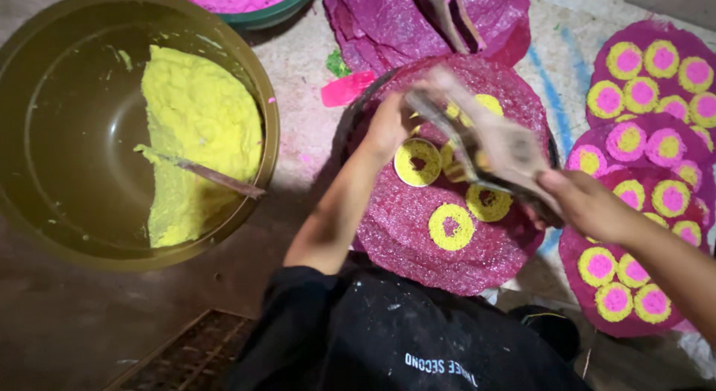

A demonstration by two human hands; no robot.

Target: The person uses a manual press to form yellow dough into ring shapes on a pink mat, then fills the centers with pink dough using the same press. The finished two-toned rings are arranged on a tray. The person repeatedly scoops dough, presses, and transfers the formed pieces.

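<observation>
While we press over magenta disc (447,242), left hand (388,126) and right hand (585,204) clamp blurred mould (485,148); yellow paste bowl (45,77) at 9 o'clock.

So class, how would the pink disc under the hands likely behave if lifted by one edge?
The pink disc looks thin and wide, so it would probably sag. Its grainy surface suggests it may crumble. The yellow rings lying on it might slide off.

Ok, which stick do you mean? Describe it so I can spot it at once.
Start at the big olive-brown bowl on the left, half filled with yellow paste. The thin brownish stick lies across that paste with its tip on the bowl's right rim. Nothing else in the bowl is long and thin, and neither hand touches it.
</observation>
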